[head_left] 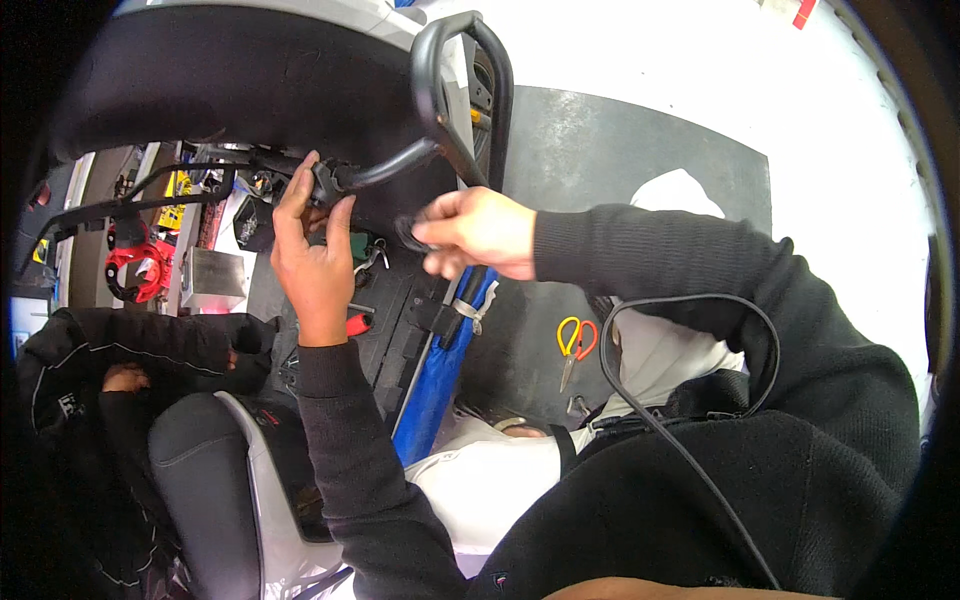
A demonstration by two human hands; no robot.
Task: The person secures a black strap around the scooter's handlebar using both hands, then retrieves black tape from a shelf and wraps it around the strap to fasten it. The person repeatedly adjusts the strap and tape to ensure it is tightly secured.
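**Both hands at the bracket under a black seat**

The left hand point(312, 255) is raised with its palm turned away, fingers bent round a small black bracket point(327, 180) where a curved black tube point(440, 100) meets the underside of an overturned seat point(240, 80). Thumb and fingertips press on the bracket from both sides, so the hand is closed on it rather than spread.

The right hand point(478, 232) sits just to the right of the left one, a little lower, pinching a thin black loop point(410, 235) between thumb and forefinger; the other fingers are curled in. What the loop is cannot be told. The tube rises above this hand and bends back in an arch.

Below the right hand a blue strap point(450, 360) runs down and to the left. Further right of it, on a dark mat point(640, 140), lie scissors point(575, 345) with yellow and orange handles. A black cable point(690, 300) loops over the right sleeve and runs down across the lap.

Left of the left hand, well apart, a red part point(130, 270) hangs from a black frame, with a metal box point(213, 280) just beside it. Below the left forearm stands a grey and black seat shell point(230, 470), and beyond it another person's hand point(125, 378) shows in a black sleeve.
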